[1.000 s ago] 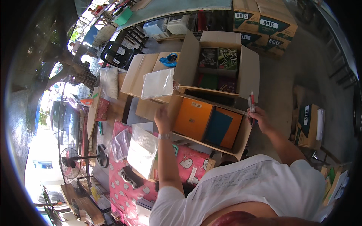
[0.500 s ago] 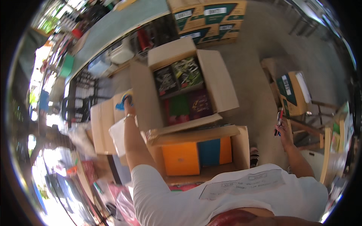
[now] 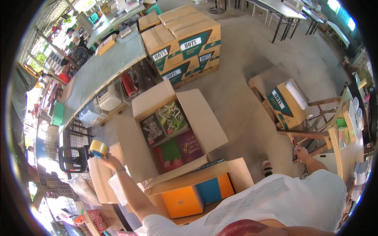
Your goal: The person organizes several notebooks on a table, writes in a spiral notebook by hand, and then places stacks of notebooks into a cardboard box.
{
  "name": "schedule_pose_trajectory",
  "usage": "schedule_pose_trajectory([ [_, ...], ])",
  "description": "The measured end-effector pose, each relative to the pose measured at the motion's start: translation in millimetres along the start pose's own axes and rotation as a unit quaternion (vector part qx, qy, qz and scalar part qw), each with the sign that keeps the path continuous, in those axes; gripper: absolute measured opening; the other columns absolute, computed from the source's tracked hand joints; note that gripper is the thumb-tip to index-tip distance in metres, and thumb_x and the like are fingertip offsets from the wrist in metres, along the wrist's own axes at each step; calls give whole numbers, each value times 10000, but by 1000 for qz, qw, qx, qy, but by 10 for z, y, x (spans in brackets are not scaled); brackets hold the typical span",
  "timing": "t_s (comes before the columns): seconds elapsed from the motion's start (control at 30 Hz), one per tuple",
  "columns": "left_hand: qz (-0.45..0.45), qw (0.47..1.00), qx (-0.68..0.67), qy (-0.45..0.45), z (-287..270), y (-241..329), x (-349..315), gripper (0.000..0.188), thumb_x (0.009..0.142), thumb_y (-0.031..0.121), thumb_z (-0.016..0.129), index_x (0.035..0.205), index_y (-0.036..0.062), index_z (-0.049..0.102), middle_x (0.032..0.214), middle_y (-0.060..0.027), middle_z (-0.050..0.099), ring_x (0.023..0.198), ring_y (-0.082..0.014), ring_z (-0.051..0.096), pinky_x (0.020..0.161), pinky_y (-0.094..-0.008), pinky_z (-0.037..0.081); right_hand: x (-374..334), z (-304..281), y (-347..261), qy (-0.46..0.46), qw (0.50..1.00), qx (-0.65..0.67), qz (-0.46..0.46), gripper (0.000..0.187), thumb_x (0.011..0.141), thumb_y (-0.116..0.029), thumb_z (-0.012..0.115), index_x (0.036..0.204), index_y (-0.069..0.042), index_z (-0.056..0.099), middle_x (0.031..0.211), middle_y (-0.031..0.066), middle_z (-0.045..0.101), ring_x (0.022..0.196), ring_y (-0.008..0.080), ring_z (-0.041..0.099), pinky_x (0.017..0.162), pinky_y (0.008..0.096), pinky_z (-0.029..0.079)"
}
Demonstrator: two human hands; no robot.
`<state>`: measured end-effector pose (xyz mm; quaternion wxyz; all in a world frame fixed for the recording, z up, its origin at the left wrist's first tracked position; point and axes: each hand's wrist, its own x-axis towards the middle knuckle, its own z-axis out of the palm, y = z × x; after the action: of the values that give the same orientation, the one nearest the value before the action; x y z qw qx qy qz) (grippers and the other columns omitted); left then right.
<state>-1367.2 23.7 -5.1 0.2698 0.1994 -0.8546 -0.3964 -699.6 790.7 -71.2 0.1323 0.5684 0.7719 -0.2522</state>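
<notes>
My left hand is closed on a roll of yellowish tape with blue on its lower side, held up over a closed cardboard box. Off to the right, my right hand grips a thin red-and-dark pen-like tool; its exact kind is too small to tell. Between my arms stands an open carton, flaps spread, with dark, green and purple printed books inside. Nearer my body, another open carton contains orange and blue items.
Stacked closed cartons stand on a pallet beyond the open one. A long grey-green table runs along the left. At right, a single carton rests on a low wooden stand, near a wooden desk. Other people are far off at left.
The view has tilted up, bringing more of the room in. My left hand, with the tape, has shifted left and clear of the open carton's flap; my right hand still holds its tool.
</notes>
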Motion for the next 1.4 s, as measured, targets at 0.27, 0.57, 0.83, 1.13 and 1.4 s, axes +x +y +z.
schedule_pose_trajectory([
  [0.27, 122, 973, -176, 86, -28, 2113, -866, 490, 969, 240, 583, 1253, -106, 383, 1145, -255, 582, 990, -273, 600, 845, -376, 499, 1291, 76, 253, -83, 977, -153, -123, 198, 749, -211, 702, 882, -64, 708, 792, 189, 681, 693, 288, 685, 639, 374, 545],
  [0.57, 85, 916, -347, 181, 317, 4519, -2905, 714, 970, 231, 573, 1451, -95, 158, 1430, -250, 372, 1241, -292, 476, 1049, -399, 400, 2924, -620, -1309, -156, 949, -54, -268, 269, 787, -319, 671, 873, -64, 685, 854, 182, 683, 807, 336, 663, 716, 442, 510],
  [0.83, 164, 860, -376, 304, 1003, 5961, -2987, 427, 932, 150, 638, 1245, -101, 493, 1348, -221, 496, 1160, -247, 532, 968, -365, 451, 4206, -1392, -1209, -67, 987, 63, -129, 272, 715, -309, 723, 839, -67, 705, 808, 182, 680, 764, 337, 665, 704, 437, 520],
  [1.13, 467, 707, -325, 420, 2929, 7688, -2060, 456, 955, 203, 579, 1334, 69, 363, 1293, -231, 526, 1130, -343, 547, 978, -449, 433, 4721, -1598, -937, -46, 983, 77, 160, 228, 799, -270, 677, 753, -51, 719, 726, 124, 689, 698, 234, 682, 561, 392, 510],
  [1.4, 448, 604, -657, 56, 5397, 9726, -2145, 533, 984, 300, 489, 1447, 131, 284, 1322, -357, 449, 1249, -454, 463, 1054, -519, 389, 5569, -1790, -2069, -70, 966, 171, 180, 242, 812, -279, 660, 761, -49, 718, 730, 127, 691, 707, 246, 684, 581, 399, 516],
])
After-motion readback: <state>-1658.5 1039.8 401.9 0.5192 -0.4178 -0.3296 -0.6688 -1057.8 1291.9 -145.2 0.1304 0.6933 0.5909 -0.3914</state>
